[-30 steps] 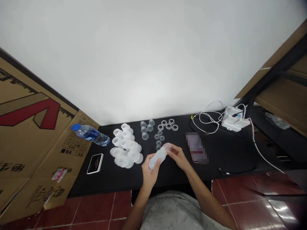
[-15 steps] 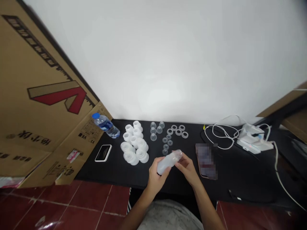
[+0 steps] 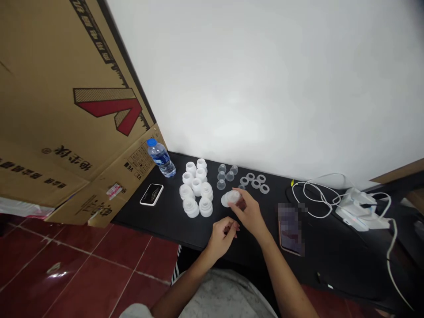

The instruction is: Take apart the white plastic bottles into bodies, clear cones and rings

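My right hand (image 3: 248, 213) is closed around a small translucent white baby bottle (image 3: 226, 200) with a clear cap, tilted over the black table, its top toward my palm. Just below it, my left hand (image 3: 221, 236) is curled, thumb near the fingertips, and nothing shows in it. Left of the held bottle stand several white bottles (image 3: 196, 187); those at the back are open-mouthed, and the nearer ones have tops fitted. Behind lie several clear dome caps (image 3: 221, 175) and translucent rings (image 3: 256, 183). My right hand hides most of the small clear discs.
A water bottle (image 3: 161, 157) and a white-framed device (image 3: 152, 194) are at the left, beside a large cardboard box (image 3: 99, 168). To the right are a phone (image 3: 290, 232), a white power strip (image 3: 356, 210) and loose cables (image 3: 314, 216). A white wall (image 3: 258, 88) rises behind the table.
My left hand has let go of the bottle and drawn back below it. My right hand has carried the bottle left, closer to the standing bottles. The camera view has turned slightly.
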Tool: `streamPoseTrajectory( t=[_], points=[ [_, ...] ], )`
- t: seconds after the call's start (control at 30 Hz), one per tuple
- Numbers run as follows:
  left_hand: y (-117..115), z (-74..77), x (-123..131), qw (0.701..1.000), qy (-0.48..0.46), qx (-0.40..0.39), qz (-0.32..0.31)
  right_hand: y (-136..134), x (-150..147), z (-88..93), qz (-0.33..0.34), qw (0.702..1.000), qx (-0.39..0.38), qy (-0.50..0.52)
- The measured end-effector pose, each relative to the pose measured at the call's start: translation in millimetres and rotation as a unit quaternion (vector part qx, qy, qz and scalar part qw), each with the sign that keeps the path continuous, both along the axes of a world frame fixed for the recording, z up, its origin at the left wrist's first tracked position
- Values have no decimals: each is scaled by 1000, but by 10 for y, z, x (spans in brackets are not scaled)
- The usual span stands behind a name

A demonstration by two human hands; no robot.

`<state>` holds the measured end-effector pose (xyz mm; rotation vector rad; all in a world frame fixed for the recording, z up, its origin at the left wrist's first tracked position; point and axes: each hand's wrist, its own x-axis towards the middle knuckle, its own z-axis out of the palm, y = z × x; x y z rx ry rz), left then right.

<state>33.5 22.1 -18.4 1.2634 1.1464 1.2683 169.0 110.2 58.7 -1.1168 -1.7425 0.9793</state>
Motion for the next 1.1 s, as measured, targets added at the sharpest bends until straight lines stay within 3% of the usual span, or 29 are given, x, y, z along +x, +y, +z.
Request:
streamPoseTrajectory(
  t=[0.17,0.37,0.53,0.67,0.77,0.83,1.0,1.1],
  points=[
    [-2,-53,1,999,-33,-9,7,108,-288,-77,4,999,4,-47],
    [-4,-118,8,998,-55,-2,14,95,-405,-104,58,997,-16,-49],
    [3,-85,-9,998,-64,-3,25,69,-479,-133,58,997,-20,-41],
    [16,-37,-11,997,-64,-2,32,76,-423,-115,88,995,-44,-21],
    [12,-25,-15,998,-58,-5,24,78,-212,-100,96,993,-64,33],
    [2,-24,-23,999,-45,-11,22,57,-2,-129,45,992,-70,91],
    [-31,34,-27,998,54,26,27,-100,480,-388,-195,965,-39,172],
    [-38,103,-3,981,167,95,29,-211,578,-557,-222,962,-42,156]
  ],
)
